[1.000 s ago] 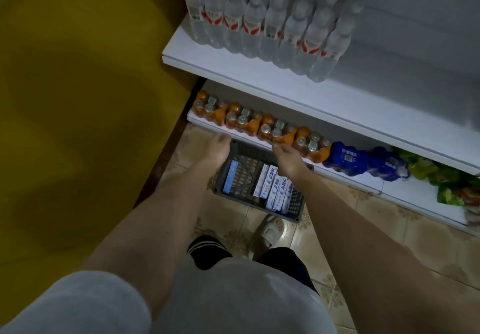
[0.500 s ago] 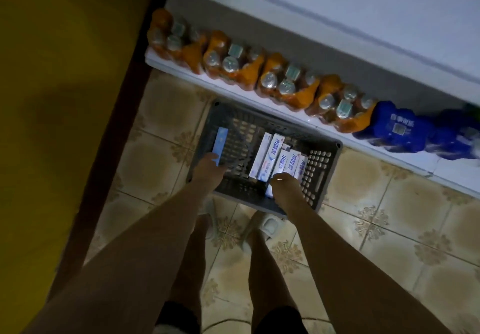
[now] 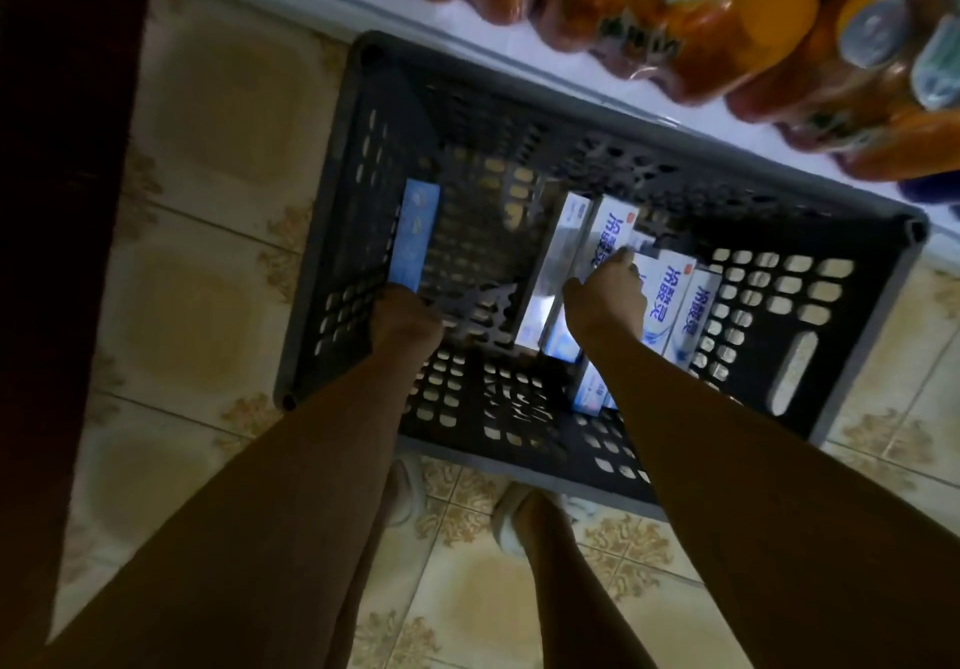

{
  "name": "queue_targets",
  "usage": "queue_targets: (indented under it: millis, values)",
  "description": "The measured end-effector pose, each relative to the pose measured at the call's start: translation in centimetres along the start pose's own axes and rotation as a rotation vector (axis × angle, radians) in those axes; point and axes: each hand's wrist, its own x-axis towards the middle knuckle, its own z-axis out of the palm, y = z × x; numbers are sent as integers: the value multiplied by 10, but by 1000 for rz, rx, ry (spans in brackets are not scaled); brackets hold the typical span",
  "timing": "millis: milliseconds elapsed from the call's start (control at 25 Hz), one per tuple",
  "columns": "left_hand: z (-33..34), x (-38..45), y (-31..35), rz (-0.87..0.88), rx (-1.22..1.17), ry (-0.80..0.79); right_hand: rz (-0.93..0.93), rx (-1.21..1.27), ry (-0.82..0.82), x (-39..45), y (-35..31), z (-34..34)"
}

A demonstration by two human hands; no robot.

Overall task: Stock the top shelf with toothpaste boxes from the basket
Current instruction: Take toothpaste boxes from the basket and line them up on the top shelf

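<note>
A dark grey basket (image 3: 374, 112) of matt, perforated plastic is filling the middle of the frame. Inside it, toothpaste boxes (image 3: 670, 299) of glossy printed card are catching the light, the one at centre showing a silvery, foil-like sheen; a lone box (image 3: 415, 231) along the left wall is looking duller and pale blue. Across the top right, orange drink packs (image 3: 727, 29) are gleaming under clear, crinkled plastic wrap, their caps looking metallic or pale plastic, hard to tell. They are sitting on a smooth white shelf edge (image 3: 467, 39). Glazed, patterned floor tiles (image 3: 208, 112) are shining softly at left and bottom.
</note>
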Motion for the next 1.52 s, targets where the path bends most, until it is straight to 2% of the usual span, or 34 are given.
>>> queue_targets:
  millis: [80,240,360,440,560,640,720,840,960,1080,1240,1400,1520]
  values:
    - [11,8,-7,-16,3,37,4,9,48,7,-1,8]
    - [18,19,-11,74,49,175,34,-16,132,25,-5,12]
    - [20,24,-9,108,28,166,33,-45,133,40,-3,14]
    - [13,20,-8,72,-138,44,32,-31,126,43,-5,12]
    - [-11,2,-8,75,-551,-331,92,98,117,41,-6,4]
    - [-29,-11,-10,18,-767,-578,110,160,105,37,-7,-3]
    - [-39,-19,-13,-73,-919,-725,95,158,92,32,-5,-7]
    - [-42,-27,-8,-162,-979,-777,87,221,138,19,-3,-8]
    - [-37,-33,3,-213,-942,-692,-19,409,148,7,2,0]
    - [-27,-32,12,-153,-874,-634,-72,557,59,1,10,8]
    - [-23,-31,17,-90,-786,-637,-60,707,-93,1,21,12]
    - [-37,-41,16,-67,-759,-680,109,865,-360,-8,23,-1]
    - [-67,-64,21,-37,-698,-706,219,904,-501,-31,16,-23]
